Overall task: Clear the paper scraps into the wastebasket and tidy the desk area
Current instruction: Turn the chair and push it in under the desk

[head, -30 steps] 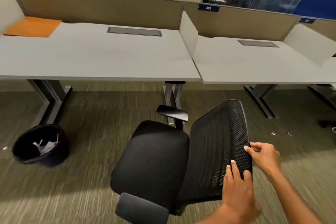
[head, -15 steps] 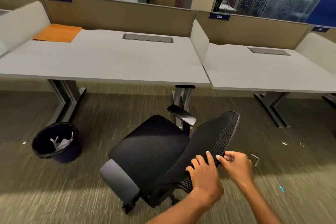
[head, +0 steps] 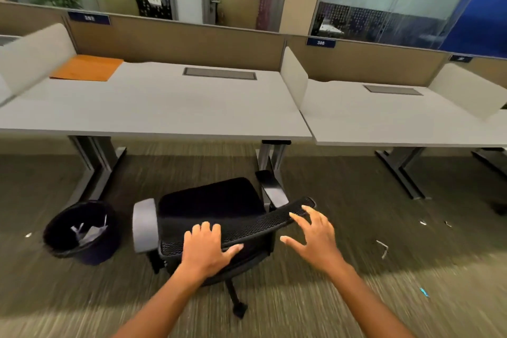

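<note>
The left hand [head: 204, 248] lies flat on the chair [head: 216, 217] backrest's top edge, pressing, not clenched; the right hand [head: 315, 236] hovers released, fingers spread, at the backrest's right end. Steered from one side, the wheeled chair could swivel, clipping the bin [head: 81, 232] left of it or the surface [head: 153, 107] beyond. The backrest is curved black mesh, the seat padded fabric. Crumpled scraps [head: 89, 230] sit in the round bin; small bits [head: 382, 248] lie on carpet right of the chair.

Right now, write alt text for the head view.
A person's left hand rests on a black office chair's mesh back facing a grey desk, the right hand open beside it. A wastebasket holding paper scraps stands left.
</note>
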A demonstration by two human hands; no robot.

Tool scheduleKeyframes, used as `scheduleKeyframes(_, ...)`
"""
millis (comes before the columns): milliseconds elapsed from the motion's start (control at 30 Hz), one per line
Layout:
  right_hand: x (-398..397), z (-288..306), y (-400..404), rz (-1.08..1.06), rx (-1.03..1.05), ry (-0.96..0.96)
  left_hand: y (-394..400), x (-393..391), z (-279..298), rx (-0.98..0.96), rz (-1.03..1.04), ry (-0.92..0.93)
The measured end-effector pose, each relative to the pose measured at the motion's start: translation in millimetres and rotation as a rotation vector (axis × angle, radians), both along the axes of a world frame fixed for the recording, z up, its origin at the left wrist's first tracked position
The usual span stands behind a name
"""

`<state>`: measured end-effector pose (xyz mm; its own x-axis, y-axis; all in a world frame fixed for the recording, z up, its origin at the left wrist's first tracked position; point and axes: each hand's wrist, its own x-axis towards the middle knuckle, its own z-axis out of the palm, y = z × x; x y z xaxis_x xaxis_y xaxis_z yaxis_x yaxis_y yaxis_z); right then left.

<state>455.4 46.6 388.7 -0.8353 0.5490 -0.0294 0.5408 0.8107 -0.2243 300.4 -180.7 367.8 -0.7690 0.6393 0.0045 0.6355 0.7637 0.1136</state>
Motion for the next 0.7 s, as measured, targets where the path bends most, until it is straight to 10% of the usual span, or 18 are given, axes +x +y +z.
scheduleKeyframes(700, -124, -9, -110, 0.363, 0.080, -0.135, -123, -121, -5, 0.032, -0.191, 0.110)
